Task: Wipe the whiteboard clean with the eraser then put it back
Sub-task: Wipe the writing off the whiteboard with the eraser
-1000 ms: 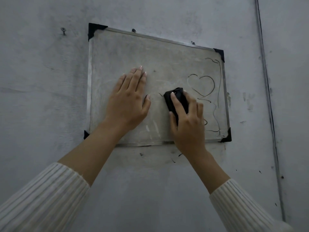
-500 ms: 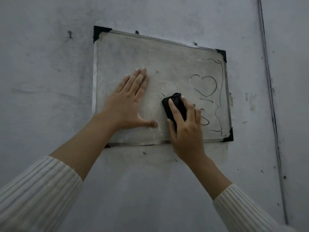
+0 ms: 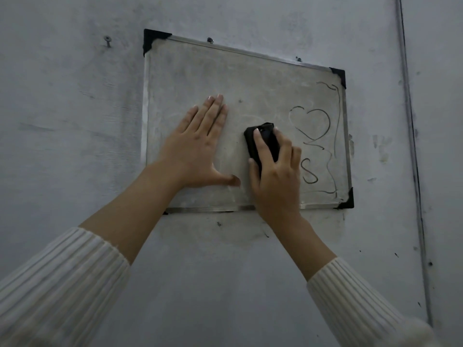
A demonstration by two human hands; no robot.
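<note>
A small whiteboard (image 3: 250, 83) with a metal frame and black corner caps hangs tilted on a grey wall. My left hand (image 3: 198, 149) lies flat on its left half, fingers spread, thumb pointing right. My right hand (image 3: 275, 176) presses a black eraser (image 3: 266, 139) against the board's middle. Right of the eraser a drawn heart (image 3: 309, 123), an "S" and wavy lines remain on the board. The left half is smeared grey with no drawing.
A nail (image 3: 107, 41) sticks out of the wall left of the board. A thin dark seam (image 3: 411, 146) runs down the wall at the right. Dark smudges mark the wall below the board.
The eraser and my right hand slid down, then back up a little. My left hand shifted lower and its thumb spread out to the right.
</note>
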